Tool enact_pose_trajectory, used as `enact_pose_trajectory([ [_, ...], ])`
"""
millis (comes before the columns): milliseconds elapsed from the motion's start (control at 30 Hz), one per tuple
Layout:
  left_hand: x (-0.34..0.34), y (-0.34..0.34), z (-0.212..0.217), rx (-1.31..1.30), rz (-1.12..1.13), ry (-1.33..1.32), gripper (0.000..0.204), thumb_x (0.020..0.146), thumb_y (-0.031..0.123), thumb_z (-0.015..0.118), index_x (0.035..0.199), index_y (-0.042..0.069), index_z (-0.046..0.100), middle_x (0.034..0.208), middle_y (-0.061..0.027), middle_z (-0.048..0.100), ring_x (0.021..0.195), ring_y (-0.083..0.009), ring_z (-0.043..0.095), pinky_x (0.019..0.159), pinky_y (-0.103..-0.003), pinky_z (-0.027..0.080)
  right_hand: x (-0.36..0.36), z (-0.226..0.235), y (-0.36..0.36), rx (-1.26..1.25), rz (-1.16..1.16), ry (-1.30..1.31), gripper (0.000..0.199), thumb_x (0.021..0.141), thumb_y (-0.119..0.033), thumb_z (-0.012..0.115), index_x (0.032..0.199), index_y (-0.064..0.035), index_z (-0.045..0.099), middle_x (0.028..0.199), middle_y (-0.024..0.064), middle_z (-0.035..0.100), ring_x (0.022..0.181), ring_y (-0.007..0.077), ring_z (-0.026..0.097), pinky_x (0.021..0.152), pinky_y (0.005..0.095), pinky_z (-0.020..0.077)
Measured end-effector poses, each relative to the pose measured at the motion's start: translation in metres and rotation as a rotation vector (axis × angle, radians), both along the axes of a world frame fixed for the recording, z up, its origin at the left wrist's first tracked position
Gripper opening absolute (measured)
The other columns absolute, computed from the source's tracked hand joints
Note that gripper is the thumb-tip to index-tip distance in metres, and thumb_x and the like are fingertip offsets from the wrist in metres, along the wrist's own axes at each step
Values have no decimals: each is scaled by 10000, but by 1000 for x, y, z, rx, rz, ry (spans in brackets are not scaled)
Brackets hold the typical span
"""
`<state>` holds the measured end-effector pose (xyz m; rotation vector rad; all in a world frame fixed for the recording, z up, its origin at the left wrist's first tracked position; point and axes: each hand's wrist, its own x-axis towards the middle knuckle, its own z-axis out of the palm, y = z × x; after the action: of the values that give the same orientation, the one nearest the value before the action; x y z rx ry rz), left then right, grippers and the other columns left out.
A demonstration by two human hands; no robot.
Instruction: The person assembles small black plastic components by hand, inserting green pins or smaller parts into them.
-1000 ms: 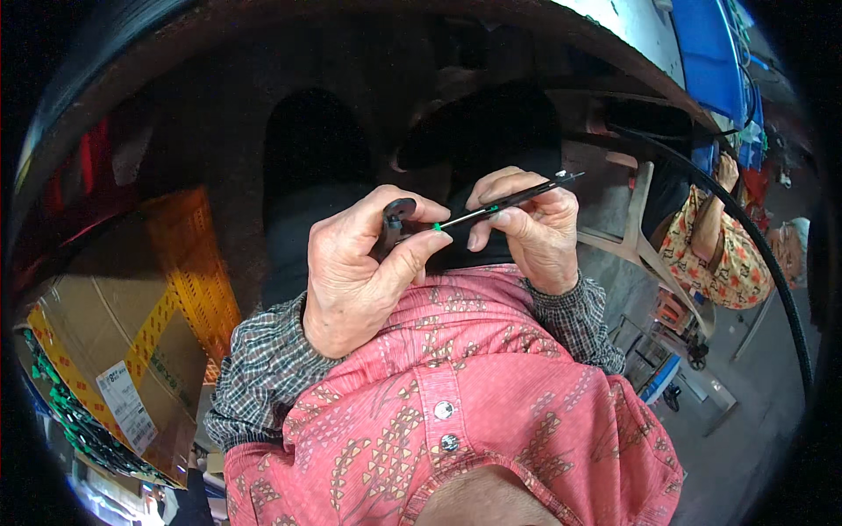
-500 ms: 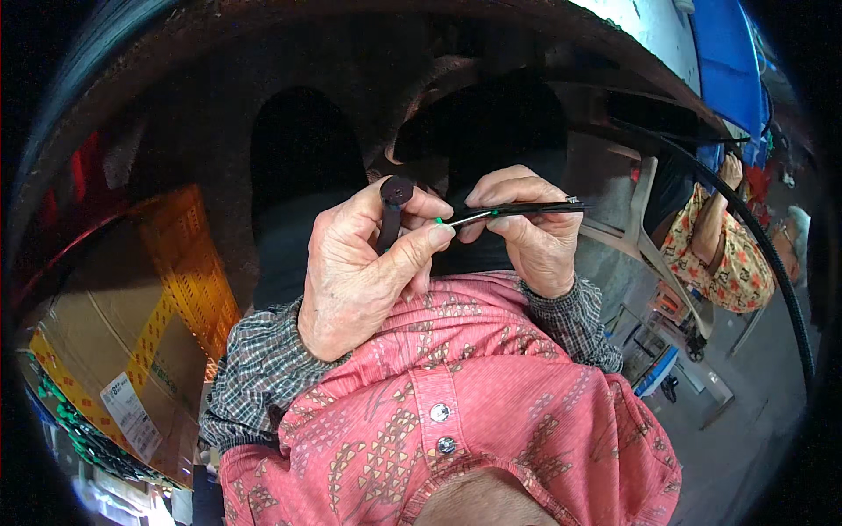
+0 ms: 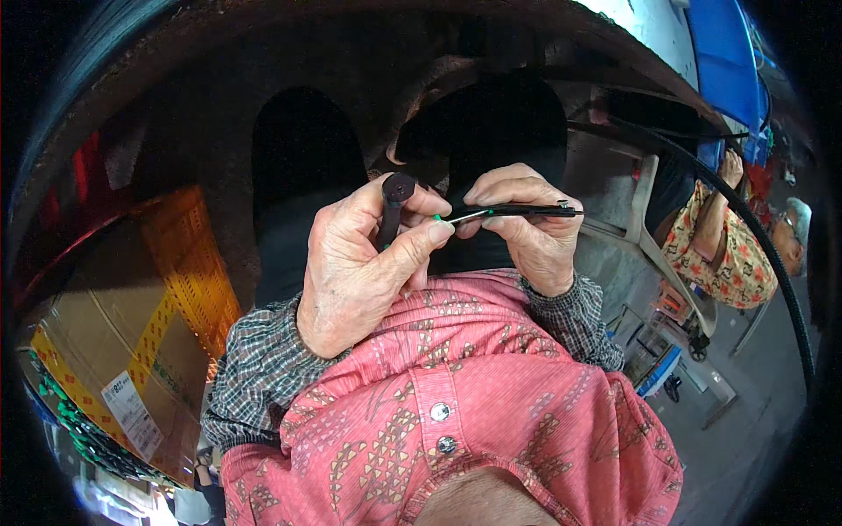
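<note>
In front of my lap, my left hand (image 3: 351, 272) is closed, with a small roll of dark tape (image 3: 398, 188) between thumb and forefinger. A strip of the tape hangs down from the roll across the fingers. That thumb and a finger also pinch the near end of a slim black piece. My right hand (image 3: 537, 237) pinches this slim black piece (image 3: 531, 209), which juts out past its fingers to the right. A thin silvery length (image 3: 467, 216) runs along it between the hands, with small green bits on it. The piece's exact kind is unclear.
At the left stand a taped cardboard box (image 3: 114, 351) and an orange slotted crate (image 3: 189, 254). Many black strands with green tips (image 3: 79, 425) lie beside the box. A thick black cable (image 3: 772, 237) arches at the right, near another seated person (image 3: 719, 250) in a patterned garment.
The right-hand end of the slim black piece has turned and dipped slightly. Both hands keep their hold almost in place.
</note>
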<state>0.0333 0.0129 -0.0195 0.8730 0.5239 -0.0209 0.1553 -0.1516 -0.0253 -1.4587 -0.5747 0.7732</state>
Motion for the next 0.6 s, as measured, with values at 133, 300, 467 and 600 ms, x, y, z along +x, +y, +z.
enact_pose_trajectory([
  [133,-1,4,2,110,-56,-18,120,857,3,646,967,-24,608,753,-34,602,535,-54,537,471,-187,422,4,2,-3,-89,72,-175,148,799,25,671,940,64,647,957,164,614,790,202,661,680,286,576],
  [300,-2,8,2,342,-111,-87,130,818,-5,673,937,-11,622,760,-48,612,568,-79,569,494,-211,437,2,9,0,-83,83,-84,141,820,-3,661,925,86,633,943,161,603,748,195,656,648,281,565],
  [467,-1,11,-4,732,-134,-254,163,763,-24,691,913,14,638,780,-94,626,662,-176,632,541,-249,483,-1,15,1,-131,93,30,105,849,11,627,907,97,615,903,120,596,737,167,647,639,249,541],
  [600,-2,13,-7,960,-125,-419,212,708,-2,723,906,12,647,823,-113,641,722,-216,647,608,-280,510,-3,19,-1,-180,123,186,129,878,-5,600,951,101,591,892,107,593,705,143,631,627,234,527],
])
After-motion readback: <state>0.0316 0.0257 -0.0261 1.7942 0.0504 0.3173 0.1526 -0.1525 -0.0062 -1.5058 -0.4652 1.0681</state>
